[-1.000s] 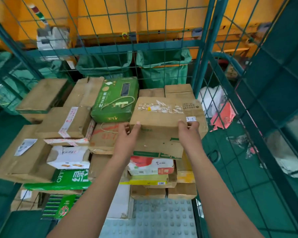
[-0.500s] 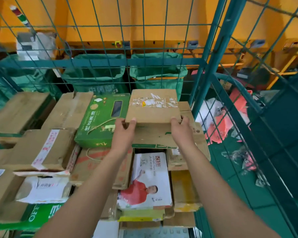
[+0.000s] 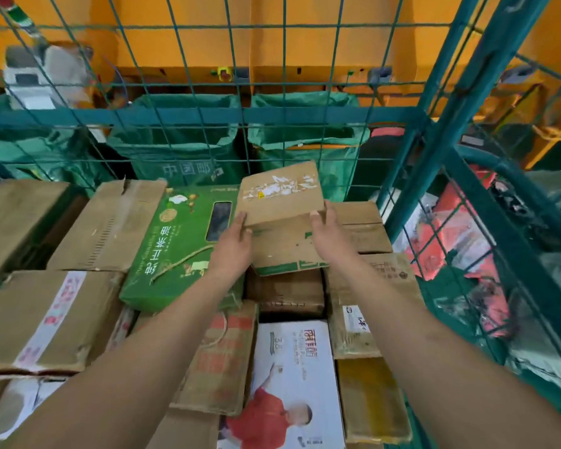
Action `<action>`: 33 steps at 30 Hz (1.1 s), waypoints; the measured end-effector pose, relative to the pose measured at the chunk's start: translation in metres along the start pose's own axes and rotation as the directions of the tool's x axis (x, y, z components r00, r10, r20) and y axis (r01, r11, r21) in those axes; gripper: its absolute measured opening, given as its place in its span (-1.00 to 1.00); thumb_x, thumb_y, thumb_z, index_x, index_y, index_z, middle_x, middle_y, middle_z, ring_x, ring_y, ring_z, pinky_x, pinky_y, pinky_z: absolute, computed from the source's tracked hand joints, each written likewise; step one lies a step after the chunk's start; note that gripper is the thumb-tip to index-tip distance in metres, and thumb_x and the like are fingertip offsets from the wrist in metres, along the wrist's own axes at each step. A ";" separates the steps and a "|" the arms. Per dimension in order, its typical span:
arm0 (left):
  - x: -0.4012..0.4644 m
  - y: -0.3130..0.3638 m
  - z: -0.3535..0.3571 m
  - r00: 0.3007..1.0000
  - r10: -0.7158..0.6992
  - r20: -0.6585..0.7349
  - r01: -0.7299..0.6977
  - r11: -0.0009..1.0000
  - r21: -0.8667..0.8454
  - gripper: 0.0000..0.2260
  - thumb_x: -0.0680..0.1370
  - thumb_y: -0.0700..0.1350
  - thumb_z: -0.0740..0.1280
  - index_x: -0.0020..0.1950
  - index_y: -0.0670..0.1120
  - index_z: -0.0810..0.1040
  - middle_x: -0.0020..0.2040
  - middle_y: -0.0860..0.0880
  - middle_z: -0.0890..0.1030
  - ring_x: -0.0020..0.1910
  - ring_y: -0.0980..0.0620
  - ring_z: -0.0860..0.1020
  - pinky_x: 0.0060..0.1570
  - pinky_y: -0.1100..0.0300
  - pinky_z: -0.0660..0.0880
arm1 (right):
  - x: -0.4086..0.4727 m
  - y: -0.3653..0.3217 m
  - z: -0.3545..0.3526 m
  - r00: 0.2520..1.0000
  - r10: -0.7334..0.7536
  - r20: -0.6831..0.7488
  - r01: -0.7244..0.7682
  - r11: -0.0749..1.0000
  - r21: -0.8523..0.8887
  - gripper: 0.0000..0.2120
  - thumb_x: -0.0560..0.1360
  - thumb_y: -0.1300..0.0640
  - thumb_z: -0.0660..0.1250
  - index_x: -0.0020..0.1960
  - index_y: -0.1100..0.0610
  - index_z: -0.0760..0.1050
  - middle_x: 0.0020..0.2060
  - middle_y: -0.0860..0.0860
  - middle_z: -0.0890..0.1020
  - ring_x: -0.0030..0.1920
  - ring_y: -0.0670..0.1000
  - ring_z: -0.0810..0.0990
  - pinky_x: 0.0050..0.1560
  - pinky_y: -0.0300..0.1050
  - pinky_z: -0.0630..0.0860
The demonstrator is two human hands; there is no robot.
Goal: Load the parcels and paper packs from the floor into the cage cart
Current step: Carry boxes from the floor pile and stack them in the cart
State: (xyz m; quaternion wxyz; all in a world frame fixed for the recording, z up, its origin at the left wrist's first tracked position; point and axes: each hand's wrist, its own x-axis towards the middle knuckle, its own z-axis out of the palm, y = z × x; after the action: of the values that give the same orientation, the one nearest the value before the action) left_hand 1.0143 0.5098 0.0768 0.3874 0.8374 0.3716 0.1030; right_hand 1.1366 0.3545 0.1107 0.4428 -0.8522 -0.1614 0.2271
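A brown cardboard box (image 3: 280,218) with torn white labels sits tilted near the back right of the teal cage cart (image 3: 412,176), above other brown parcels. My left hand (image 3: 233,244) holds its left side, thumb on the box's edge. My right hand (image 3: 329,236) grips its right side. A green gift box (image 3: 175,244) with a rope handle lies just left of it. A white box (image 3: 293,384) printed with a person in red lies nearer me, under my arms.
Brown cartons (image 3: 49,315) fill the cart's left half. Green mail sacks (image 3: 182,150) hang behind the rear mesh. Red and white plastic bags (image 3: 460,234) lie on the green floor outside the right mesh wall. Yellow machinery (image 3: 272,43) stands beyond.
Both hands have carried the brown box away from me, deeper toward the cart's back right corner, and it now tilts with its far end raised. My view has moved closer over the stack.
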 end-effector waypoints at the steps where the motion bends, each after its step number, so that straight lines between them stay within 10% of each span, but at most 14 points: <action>1: 0.006 -0.007 0.001 1.000 0.026 -0.012 -0.025 0.999 0.043 -0.54 0.74 -0.04 0.12 0.66 0.06 0.20 0.49 -0.15 0.46 0.35 -0.19 0.50 0.21 0.01 0.45 | 0.006 -0.002 0.006 1.000 0.004 0.002 -0.004 1.000 0.009 -0.44 0.73 -0.14 -0.05 0.68 -0.03 -0.06 0.63 0.06 0.18 0.52 0.20 0.33 0.47 0.09 0.29; 6: 0.031 -0.017 0.005 0.997 0.054 -0.049 -0.051 0.996 0.068 -0.52 0.72 -0.03 0.18 0.65 0.12 0.22 0.39 -0.15 0.52 0.22 -0.17 0.54 0.07 0.04 0.46 | 0.033 -0.002 0.018 0.999 0.045 0.002 -0.045 0.992 0.119 -0.40 0.71 -0.19 -0.01 0.68 -0.05 -0.08 0.64 0.01 0.14 0.56 0.15 0.26 0.55 0.14 0.21; 12: 0.042 -0.028 0.018 0.995 0.098 0.017 -0.099 0.991 0.092 -0.38 0.63 0.01 0.31 0.64 0.20 0.14 0.52 -0.04 0.42 0.37 -0.18 0.48 0.34 -0.15 0.48 | 0.054 0.021 0.033 0.984 0.170 -0.053 -0.148 0.946 0.290 -0.45 0.71 -0.20 0.03 0.62 0.00 0.10 0.42 0.05 0.44 0.20 0.07 0.47 0.14 -0.07 0.33; 24: 0.037 -0.018 0.009 0.990 -0.061 0.128 0.032 0.975 0.220 -0.30 0.63 0.09 0.30 0.67 0.20 -0.01 0.67 -0.09 0.08 0.64 -0.26 -0.01 0.59 -0.20 0.07 | 0.048 0.017 0.021 0.950 0.302 0.081 -0.313 0.915 0.255 -0.23 0.59 -0.44 0.06 0.67 -0.08 0.01 0.62 0.06 0.22 0.57 0.22 0.23 0.53 0.27 0.17; 33: -0.076 -0.030 0.011 0.993 -0.056 -0.107 0.031 0.976 -0.216 -0.40 0.62 -0.11 0.36 0.63 0.03 0.24 0.59 -0.05 0.31 0.59 -0.11 0.22 0.57 -0.12 0.19 | -0.080 0.046 0.025 0.915 0.316 0.251 -0.402 0.768 0.498 -0.23 0.57 -0.46 0.11 0.64 -0.08 0.11 0.55 0.11 0.34 0.50 0.17 0.38 0.51 0.19 0.33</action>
State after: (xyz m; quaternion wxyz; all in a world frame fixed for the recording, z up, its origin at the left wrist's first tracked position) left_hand 0.9498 0.4624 0.0567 0.4561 0.7753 0.3978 0.1807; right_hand 1.0594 0.3085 0.0796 0.5990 -0.6875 0.0420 0.4084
